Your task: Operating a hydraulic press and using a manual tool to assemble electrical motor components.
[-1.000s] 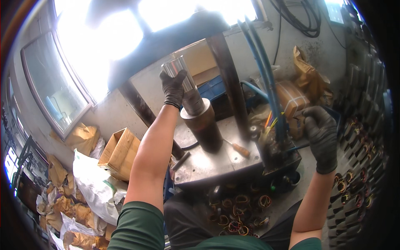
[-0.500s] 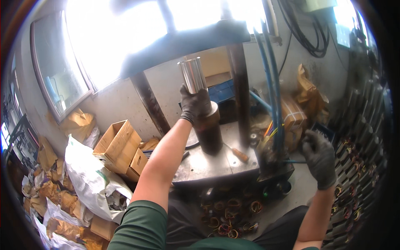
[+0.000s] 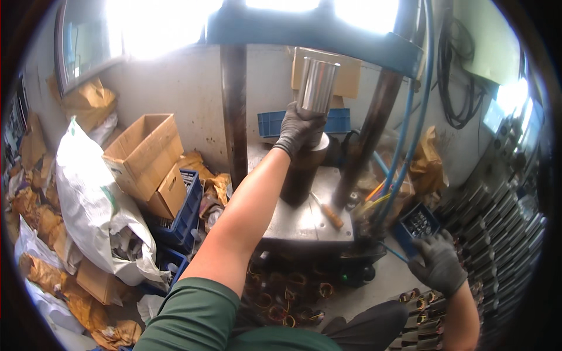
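Note:
My left hand [image 3: 297,130], in a dark grey glove, is wrapped round the lower part of a shiny metal cylinder [image 3: 318,86]. The cylinder stands upright, leaning slightly, above a thick dark round post [image 3: 301,178] with a pale rim; my hand hides where the two meet. The post rests on the metal bed [image 3: 281,221] of a press. My right hand [image 3: 439,264], gloved too, hovers palm down with fingers apart near a small blue bin [image 3: 417,227] of small metal pieces. Nothing shows in its fingers.
A wooden-handled tool [image 3: 329,214] lies on the bed. Press columns [image 3: 234,111] and a blue crossbeam [image 3: 310,29] frame the cylinder. Blue hoses [image 3: 413,131] hang at right. Stacked metal cylinders [image 3: 497,234] fill the right side; cardboard boxes [image 3: 146,143] and a white sack [image 3: 88,187] stand left.
The view has swung, shifting the press within the picture. My right hand has come lower, to the near side of the small blue bin. My left hand keeps its grip on the metal cylinder.

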A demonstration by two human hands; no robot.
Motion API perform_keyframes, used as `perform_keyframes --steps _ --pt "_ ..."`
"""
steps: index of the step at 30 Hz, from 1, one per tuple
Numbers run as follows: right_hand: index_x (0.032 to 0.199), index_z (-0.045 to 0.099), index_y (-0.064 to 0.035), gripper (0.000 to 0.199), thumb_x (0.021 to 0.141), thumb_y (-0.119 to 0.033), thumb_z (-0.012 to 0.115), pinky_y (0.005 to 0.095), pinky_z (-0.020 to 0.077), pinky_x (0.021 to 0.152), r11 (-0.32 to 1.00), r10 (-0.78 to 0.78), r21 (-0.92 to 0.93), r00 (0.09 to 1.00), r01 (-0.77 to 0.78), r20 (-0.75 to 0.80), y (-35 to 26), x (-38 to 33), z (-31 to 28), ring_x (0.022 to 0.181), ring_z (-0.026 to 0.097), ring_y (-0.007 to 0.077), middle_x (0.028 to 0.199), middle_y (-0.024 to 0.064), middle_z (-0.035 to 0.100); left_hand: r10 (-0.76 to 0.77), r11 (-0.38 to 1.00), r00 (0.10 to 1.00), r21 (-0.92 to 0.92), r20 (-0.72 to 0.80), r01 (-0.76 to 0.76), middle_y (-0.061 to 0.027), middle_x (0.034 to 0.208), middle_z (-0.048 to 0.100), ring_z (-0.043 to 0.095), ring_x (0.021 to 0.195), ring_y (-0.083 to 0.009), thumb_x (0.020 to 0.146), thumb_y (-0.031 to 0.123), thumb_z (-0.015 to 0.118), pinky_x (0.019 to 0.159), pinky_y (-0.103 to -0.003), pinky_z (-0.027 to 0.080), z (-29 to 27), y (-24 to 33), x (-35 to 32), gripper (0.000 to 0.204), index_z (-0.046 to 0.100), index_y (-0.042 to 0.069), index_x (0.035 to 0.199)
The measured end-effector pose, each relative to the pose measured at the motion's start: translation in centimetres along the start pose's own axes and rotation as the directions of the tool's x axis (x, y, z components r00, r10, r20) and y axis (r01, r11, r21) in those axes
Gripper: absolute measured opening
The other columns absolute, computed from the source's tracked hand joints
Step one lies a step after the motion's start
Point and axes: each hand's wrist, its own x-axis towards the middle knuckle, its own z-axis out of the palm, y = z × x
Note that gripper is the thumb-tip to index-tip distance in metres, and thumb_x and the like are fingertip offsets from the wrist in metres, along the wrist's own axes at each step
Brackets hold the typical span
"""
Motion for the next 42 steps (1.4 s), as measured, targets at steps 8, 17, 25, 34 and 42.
perform_keyframes --steps 8,17,25,34,42 --pt "0.158 0.030 -0.0002 0.085 0.095 -0.037 0.073 0.0392 0.0463 0.107 0.318 0.116 0.936 0.973 0.153 -0.198 -6.4 25.7 0.7 0.125 0.060 0.0255 0.135 0.0205 0.062 0.023 0.997 1.000 -0.071 -0.001 -0.023 -0.0164 0.110 0.070 0.069 0.098 -0.0242 0.064 0.032 0.091 0.089 -0.038 0.057 -1.8 0.3 -0.7 0.079 0.057 0.003 0.129" --pt "0.145 0.037 0.0097 0.106 0.070 -0.036 0.096 0.0423 0.0551 0.095 0.317 0.520 0.948 0.836 0.000 -0.174 -8.5 43.9 0.4 0.116 0.065 0.0318 0.133 0.0258 0.061 -0.108 0.990 0.988 -0.083 0.108 0.117 -0.0113 0.109 0.071 0.070 0.096 -0.0169 0.063 0.030 0.093 0.089 -0.032 0.059 -2.4 3.0 -1.2 0.075 0.059 0.003 0.124" --pt "0.132 0.057 0.0000 0.076 0.072 -0.032 0.091 0.0422 0.0562 0.091 0.402 0.428 0.863 0.770 0.307 -0.473 -7.7 45.3 1.6 0.106 0.067 0.0313 0.119 0.0164 0.067 -0.130 0.992 0.987 0.018 0.092 0.129 -0.0169 0.109 0.072 0.072 0.102 -0.0249 0.058 0.036 0.094 0.094 -0.037 0.056 -3.4 3.3 -1.4 0.081 0.060 0.001 0.122" --pt "0.128 0.058 -0.0003 0.066 0.078 -0.029 0.088 0.0367 0.0543 0.090 0.196 0.350 0.885 0.813 0.422 -0.465 -7.4 44.0 2.1 0.103 0.065 0.0236 0.115 0.0126 0.066 -0.118 0.993 0.989 -0.013 0.088 0.119 -0.0171 0.108 0.072 0.072 0.102 -0.0267 0.058 0.034 0.093 0.093 -0.037 0.056 -3.2 3.1 -1.6 0.078 0.060 0.001 0.121" --pt "0.124 0.057 0.0051 0.072 0.075 -0.037 0.091 0.0364 0.0550 0.087 0.373 0.340 0.817 0.754 0.440 -0.561 -5.7 45.9 3.7 0.097 0.065 0.0231 0.111 0.0150 0.066 -0.127 0.991 0.990 0.046 0.061 0.125 -0.0209 0.104 0.073 0.073 0.100 -0.0296 0.058 0.036 0.093 0.093 -0.039 0.056 -3.1 3.2 -1.6 0.074 0.061 0.000 0.115"
